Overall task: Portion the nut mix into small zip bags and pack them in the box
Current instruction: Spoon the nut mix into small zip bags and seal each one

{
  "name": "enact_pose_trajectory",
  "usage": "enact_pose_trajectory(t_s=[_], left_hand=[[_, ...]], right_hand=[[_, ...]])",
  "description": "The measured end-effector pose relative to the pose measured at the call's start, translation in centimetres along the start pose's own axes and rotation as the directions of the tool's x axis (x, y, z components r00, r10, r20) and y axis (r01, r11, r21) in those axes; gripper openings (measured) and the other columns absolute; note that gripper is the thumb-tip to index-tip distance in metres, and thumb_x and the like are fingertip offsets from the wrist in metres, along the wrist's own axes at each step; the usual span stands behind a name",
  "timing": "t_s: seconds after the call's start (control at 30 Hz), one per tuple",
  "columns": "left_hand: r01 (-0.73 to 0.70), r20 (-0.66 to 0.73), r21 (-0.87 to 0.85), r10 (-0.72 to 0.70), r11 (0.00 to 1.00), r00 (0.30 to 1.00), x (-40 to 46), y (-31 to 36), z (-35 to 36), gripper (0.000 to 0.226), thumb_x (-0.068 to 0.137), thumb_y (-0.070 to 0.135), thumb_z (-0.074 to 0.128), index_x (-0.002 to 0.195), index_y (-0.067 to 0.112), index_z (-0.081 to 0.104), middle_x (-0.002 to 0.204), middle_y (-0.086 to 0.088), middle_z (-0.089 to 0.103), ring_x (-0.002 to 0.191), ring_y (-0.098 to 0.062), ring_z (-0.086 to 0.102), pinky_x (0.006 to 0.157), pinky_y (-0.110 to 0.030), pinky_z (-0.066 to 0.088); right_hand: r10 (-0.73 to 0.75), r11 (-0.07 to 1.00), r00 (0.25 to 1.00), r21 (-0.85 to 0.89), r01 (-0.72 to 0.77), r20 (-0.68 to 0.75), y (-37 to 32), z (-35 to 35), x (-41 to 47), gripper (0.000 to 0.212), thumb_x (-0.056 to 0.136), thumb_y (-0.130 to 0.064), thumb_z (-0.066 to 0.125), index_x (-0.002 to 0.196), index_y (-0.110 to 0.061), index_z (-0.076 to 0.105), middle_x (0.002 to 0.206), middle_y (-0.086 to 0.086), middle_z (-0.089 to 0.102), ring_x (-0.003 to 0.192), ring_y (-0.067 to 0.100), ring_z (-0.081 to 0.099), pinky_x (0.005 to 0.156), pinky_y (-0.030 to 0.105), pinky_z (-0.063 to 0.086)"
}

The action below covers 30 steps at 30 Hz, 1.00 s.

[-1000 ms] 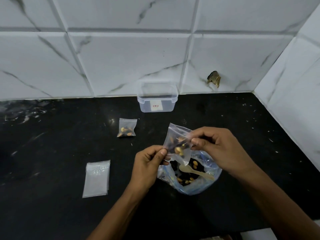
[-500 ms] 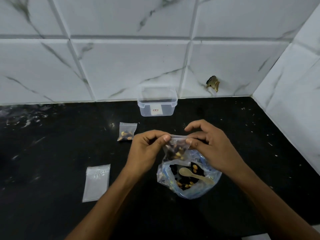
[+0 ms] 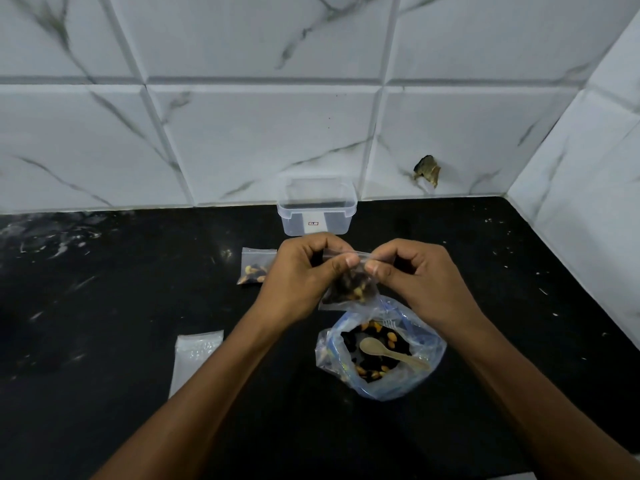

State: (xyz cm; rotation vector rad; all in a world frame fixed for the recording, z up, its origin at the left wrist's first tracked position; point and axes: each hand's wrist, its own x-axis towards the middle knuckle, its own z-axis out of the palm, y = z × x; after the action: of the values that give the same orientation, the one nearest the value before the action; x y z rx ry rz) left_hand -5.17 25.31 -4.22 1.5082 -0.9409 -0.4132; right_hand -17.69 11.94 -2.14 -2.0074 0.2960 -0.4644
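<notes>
Frame centre: left hand (image 3: 298,271) and right hand (image 3: 412,275) both pinch the top strip of a small zip bag (image 3: 349,289), thumb against curled fingers, one at each end of the strip. The bag hangs between them with nut mix in its lower half, held above the countertop (image 3: 104,306); whether the strip is sealed cannot be told.

Directly below it in the picture: a large open bag of nut mix (image 3: 381,355) stands on the counter, mouth up, with a small wooden spoon (image 3: 391,351) lying across the nuts, handle toward lower right.

Left of the left hand: one filled small bag (image 3: 254,268) lies flat, its right edge hidden behind the hand.

Lower left: a stack of empty zip bags (image 3: 195,358), its lower corner behind the left forearm.

Upper centre: clear plastic box (image 3: 317,213), lidless, against the tiled wall (image 3: 242,133), just above the hands in the frame.

Open dark counter lies to the far left and to the right of the right hand, bounded on the right by the side wall; the near edge shows at lower right.
</notes>
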Motion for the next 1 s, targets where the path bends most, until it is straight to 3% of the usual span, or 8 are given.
enact_pose_trajectory(t_s=[0.27, 0.43, 0.63, 0.87, 1.0], left_hand=[[-0.025, -0.010, 0.079, 0.026, 0.997, 1.000, 0.3, 0.2, -0.2, 0.015, 0.086, 0.010, 0.071, 0.082, 0.025, 0.072, 0.077, 0.012, 0.072, 0.078, -0.002, 0.069, 0.071, -0.016, 0.053], [0.028, -0.020, 0.003, -0.027, 1.000, 0.999, 0.2, -0.3, -1.8, 0.011, 0.086, 0.006, 0.067, 0.085, 0.017, 0.070, 0.078, 0.006, 0.072, 0.076, -0.003, 0.067, 0.070, -0.015, 0.053], [0.025, -0.014, 0.015, -0.025, 1.000, 1.000, -0.6, -1.5, -2.5, 0.006, 0.088, 0.013, 0.064, 0.090, 0.012, 0.070, 0.090, -0.012, 0.072, 0.089, -0.028, 0.068, 0.079, -0.034, 0.057], [0.069, -0.057, -0.008, -0.070, 0.998, 0.996, -0.9, -2.5, -2.9, 0.011, 0.092, 0.008, 0.061, 0.089, 0.016, 0.069, 0.087, -0.001, 0.071, 0.086, -0.014, 0.068, 0.076, -0.025, 0.056], [0.073, -0.084, -0.003, -0.073, 0.997, 0.994, -1.2, -2.7, -3.4, 0.010, 0.093, 0.008, 0.060, 0.089, 0.014, 0.068, 0.088, -0.004, 0.070, 0.083, -0.012, 0.068, 0.071, -0.020, 0.054]], right_hand=[[-0.028, 0.999, 0.999, -0.045, 0.027, -0.019, 0.1, 0.2, 0.4, 0.009, 0.086, -0.008, 0.066, 0.088, -0.011, 0.074, 0.079, -0.001, 0.072, 0.077, 0.011, 0.067, 0.070, 0.023, 0.055], [0.040, 0.999, 0.998, 0.016, -0.039, -0.044, 0.2, -0.4, 0.6, 0.010, 0.086, -0.007, 0.065, 0.087, -0.015, 0.072, 0.078, -0.004, 0.071, 0.071, 0.004, 0.066, 0.066, 0.015, 0.052], [0.088, 0.996, 0.993, 0.028, -0.086, -0.079, 1.0, 0.0, 0.7, 0.007, 0.086, -0.008, 0.065, 0.086, -0.013, 0.071, 0.078, 0.000, 0.070, 0.065, 0.006, 0.065, 0.063, 0.021, 0.054], [0.189, 0.974, 0.981, 0.135, -0.181, -0.048, 1.6, 1.2, 1.4, 0.006, 0.086, -0.007, 0.066, 0.087, -0.010, 0.070, 0.082, 0.005, 0.072, 0.074, 0.017, 0.071, 0.070, 0.029, 0.060], [0.126, 0.991, 0.991, 0.042, -0.125, -0.036, 1.5, 1.6, 2.0, 0.008, 0.087, -0.007, 0.064, 0.084, -0.010, 0.071, 0.080, 0.005, 0.071, 0.072, 0.014, 0.067, 0.069, 0.025, 0.058]])
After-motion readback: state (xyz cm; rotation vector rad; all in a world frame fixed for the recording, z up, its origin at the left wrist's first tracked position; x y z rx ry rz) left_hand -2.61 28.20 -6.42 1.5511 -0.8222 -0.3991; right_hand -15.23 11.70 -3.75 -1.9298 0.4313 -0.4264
